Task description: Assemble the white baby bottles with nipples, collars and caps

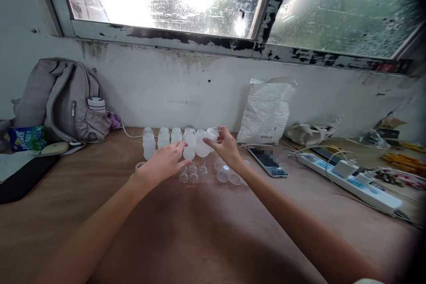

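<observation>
A row of frosted white baby bottles [148, 147] with clear domed caps stands on the table near the wall. My right hand [226, 145] has its thumb and fingers around the top of the bottle [212, 134] at the row's right end. My left hand [169, 159] reaches in front of the row, fingers stretched out and apart, close to a middle bottle [189, 151]; whether the fingertips touch it I cannot tell. Between my hands lie several small clear bottle nipples [193, 177]. Several clear round discs [222, 177] lie below my right hand.
A grey backpack [60, 97] leans at the left wall, near a black flat case [28, 179]. To the right are a white plastic package [264, 111], a phone [269, 163] and a power strip [349, 182] with cables. A window [166, 31] is above.
</observation>
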Motion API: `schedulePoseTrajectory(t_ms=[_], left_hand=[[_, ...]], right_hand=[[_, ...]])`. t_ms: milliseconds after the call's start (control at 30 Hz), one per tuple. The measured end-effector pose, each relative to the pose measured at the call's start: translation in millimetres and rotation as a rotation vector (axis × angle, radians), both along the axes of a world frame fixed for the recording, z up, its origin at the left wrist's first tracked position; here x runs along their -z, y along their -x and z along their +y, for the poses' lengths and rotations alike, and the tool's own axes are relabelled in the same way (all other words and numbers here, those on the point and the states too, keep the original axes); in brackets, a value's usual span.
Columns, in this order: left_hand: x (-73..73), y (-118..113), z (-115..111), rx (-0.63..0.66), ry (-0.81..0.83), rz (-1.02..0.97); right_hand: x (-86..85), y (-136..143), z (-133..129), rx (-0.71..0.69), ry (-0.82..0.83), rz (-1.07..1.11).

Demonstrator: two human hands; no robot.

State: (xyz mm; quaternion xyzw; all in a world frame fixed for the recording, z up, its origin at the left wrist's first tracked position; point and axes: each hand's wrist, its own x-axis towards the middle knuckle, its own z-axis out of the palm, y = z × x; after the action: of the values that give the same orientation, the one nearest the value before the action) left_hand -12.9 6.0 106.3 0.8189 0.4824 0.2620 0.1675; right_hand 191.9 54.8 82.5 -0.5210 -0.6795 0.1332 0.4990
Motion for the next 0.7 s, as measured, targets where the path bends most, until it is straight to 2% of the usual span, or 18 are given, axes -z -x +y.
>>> schedulePoseTrajectory(t_ms=[67,100,200,300,400,500,600,700], left_hand=[[4.3,-14,-5,0.051,-0.090,-0.124],[8.9,-23,-7,0.076,-0.080,-0.198],[32.0,-45,-11,0.077,0.113,-0.444],[61.7,-58,-11,0.105,0.231,-0.647],[85.7,-62,-9,0.080,0.332,-0.784],[95.8,-62,-10,0.086,0.495,-0.876],[94.4,-63,-12,0.132,0.590,-0.921],[90.9,-64,-13,0.175,0.596,-0.937]], right_hand=[[-10.1,5,-23,-0.181,0.040,0.033],[-14.7,7,-34,-0.268,0.077,0.027],[-26.2,4,-57,-0.444,0.159,-0.103],[-27.2,-17,-59,-0.497,0.233,-0.288],[-9.6,-46,-48,-0.343,0.210,-0.465],[18.9,-65,-40,-0.215,0.128,-0.562],[39.3,-66,-43,-0.293,0.127,-0.521],[41.9,-55,-52,-0.416,0.175,-0.465]])
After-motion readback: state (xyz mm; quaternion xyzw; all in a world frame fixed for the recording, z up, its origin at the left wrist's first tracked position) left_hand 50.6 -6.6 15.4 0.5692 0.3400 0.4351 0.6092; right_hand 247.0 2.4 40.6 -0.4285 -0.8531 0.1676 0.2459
